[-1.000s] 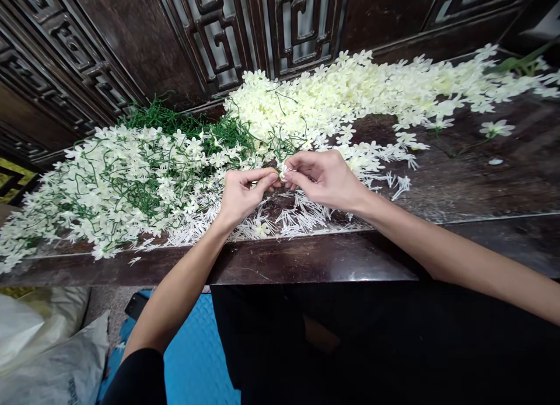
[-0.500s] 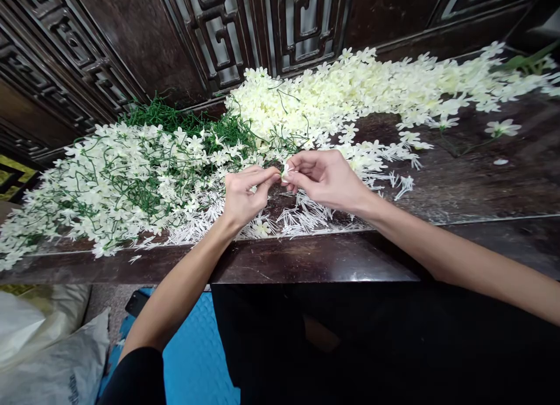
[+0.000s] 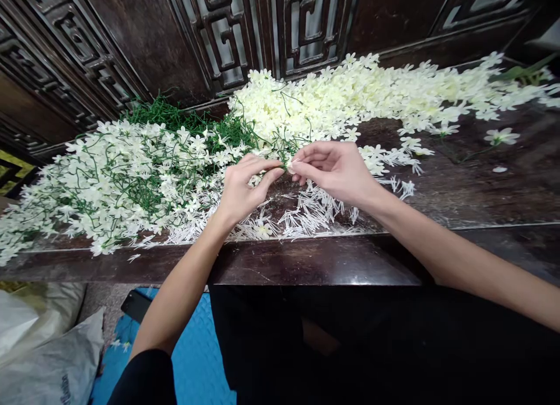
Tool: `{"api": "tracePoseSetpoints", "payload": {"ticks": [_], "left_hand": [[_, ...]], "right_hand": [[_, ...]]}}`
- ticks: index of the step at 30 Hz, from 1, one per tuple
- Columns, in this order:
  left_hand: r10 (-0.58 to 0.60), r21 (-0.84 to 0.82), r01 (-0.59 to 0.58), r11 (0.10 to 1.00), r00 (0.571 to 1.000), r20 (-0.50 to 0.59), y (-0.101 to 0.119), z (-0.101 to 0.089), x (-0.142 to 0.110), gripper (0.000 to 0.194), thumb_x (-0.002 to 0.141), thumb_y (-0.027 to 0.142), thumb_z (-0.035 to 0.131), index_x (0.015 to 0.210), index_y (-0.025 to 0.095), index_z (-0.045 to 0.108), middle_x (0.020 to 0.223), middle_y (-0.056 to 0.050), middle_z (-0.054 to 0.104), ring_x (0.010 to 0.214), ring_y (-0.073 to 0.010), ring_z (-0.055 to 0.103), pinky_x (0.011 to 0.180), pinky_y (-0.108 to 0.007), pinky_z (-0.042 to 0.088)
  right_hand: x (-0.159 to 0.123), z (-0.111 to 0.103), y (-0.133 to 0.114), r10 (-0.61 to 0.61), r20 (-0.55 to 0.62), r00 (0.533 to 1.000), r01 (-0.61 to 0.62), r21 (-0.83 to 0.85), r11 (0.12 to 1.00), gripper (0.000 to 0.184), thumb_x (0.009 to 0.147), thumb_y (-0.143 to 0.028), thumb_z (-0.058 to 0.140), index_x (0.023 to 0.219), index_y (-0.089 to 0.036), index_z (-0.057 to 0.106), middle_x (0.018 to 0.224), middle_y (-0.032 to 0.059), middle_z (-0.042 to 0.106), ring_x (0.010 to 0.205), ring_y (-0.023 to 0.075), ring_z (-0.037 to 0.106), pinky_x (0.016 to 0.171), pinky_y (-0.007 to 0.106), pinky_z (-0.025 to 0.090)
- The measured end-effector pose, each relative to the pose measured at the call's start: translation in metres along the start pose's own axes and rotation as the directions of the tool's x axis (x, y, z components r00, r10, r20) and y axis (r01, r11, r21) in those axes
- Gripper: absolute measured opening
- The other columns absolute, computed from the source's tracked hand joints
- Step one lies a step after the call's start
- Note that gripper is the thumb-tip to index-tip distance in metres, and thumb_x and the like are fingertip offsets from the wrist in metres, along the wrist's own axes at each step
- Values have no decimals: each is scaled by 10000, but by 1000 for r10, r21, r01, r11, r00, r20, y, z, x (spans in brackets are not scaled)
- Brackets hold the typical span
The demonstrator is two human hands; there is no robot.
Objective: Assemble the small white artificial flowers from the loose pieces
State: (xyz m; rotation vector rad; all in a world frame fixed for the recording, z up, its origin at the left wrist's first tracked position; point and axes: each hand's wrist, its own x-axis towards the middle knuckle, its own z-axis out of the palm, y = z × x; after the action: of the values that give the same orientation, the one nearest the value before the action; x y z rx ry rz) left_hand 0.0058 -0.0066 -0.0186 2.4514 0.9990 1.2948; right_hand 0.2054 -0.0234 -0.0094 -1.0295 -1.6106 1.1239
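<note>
My left hand (image 3: 250, 186) pinches a thin green stem (image 3: 283, 165) between thumb and forefinger. Facing it, my right hand (image 3: 335, 170) is closed on a small white artificial flower (image 3: 292, 164) at the stem's end, its petals partly hidden by the fingertips. Both hands meet just above the dark wooden bench. White stamen sticks (image 3: 312, 212) lie loose below them. To the left is a heap of stemmed white flowers (image 3: 144, 177); behind my hands spreads a pile of cream flower heads (image 3: 332, 95).
Green stems (image 3: 168, 114) are bunched against the carved wooden back (image 3: 223, 37). A single stemmed flower (image 3: 501, 136) lies on the right of the bench (image 3: 490, 189). Below are a blue mat (image 3: 203, 346), a phone (image 3: 135, 306) and pale sacks (image 3: 56, 352).
My left fingers have shifted slightly along the stem, and more green shows between my hands. My right hand still grips the flower. The view has tilted a little.
</note>
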Motion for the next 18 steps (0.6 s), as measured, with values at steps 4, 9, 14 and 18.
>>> {"api": "tracePoseSetpoints", "payload": {"ticks": [4, 9, 14, 18], "left_hand": [[-120, -8, 120, 993, 993, -14, 1, -6, 2, 92, 855, 245, 688, 889, 252, 773, 879, -24, 787, 811, -173, 670, 772, -344, 540], [-155, -27, 154, 988, 988, -27, 3, -6, 1, 96, 861, 229, 676, 897, 237, 765, 875, -28, 784, 758, -160, 668, 722, -320, 544], [-84, -25, 85, 996, 996, 31, 2, -3, 0, 147, 874, 191, 661, 993, 207, 745, 999, -47, 785, 840, -154, 717, 769, -309, 574], [28, 15, -28, 999, 1000, 13, -1, 0, -2, 151, 875, 130, 639, 971, 198, 733, 896, -13, 791, 743, -129, 720, 678, -269, 581]], "right_hand": [[1, -1, 0, -48, -67, 997, 47, -14, 999, 42, 821, -243, 696, 846, -225, 667, 834, 48, 709, 715, 177, 680, 760, 422, 629], [1, 0, 2, -138, -55, 989, 140, 35, 989, 238, 753, -233, 772, 973, -209, 683, 1021, 67, 710, 918, 208, 691, 943, 462, 580], [0, 2, 6, -163, -51, 985, 164, 9, 986, 156, 785, -292, 753, 918, -215, 726, 952, 56, 730, 873, 207, 698, 947, 510, 568], [0, 1, 6, -169, -38, 985, 169, 1, 986, 320, 724, -357, 806, 994, -204, 729, 993, 76, 732, 884, 230, 702, 926, 521, 580]]}}
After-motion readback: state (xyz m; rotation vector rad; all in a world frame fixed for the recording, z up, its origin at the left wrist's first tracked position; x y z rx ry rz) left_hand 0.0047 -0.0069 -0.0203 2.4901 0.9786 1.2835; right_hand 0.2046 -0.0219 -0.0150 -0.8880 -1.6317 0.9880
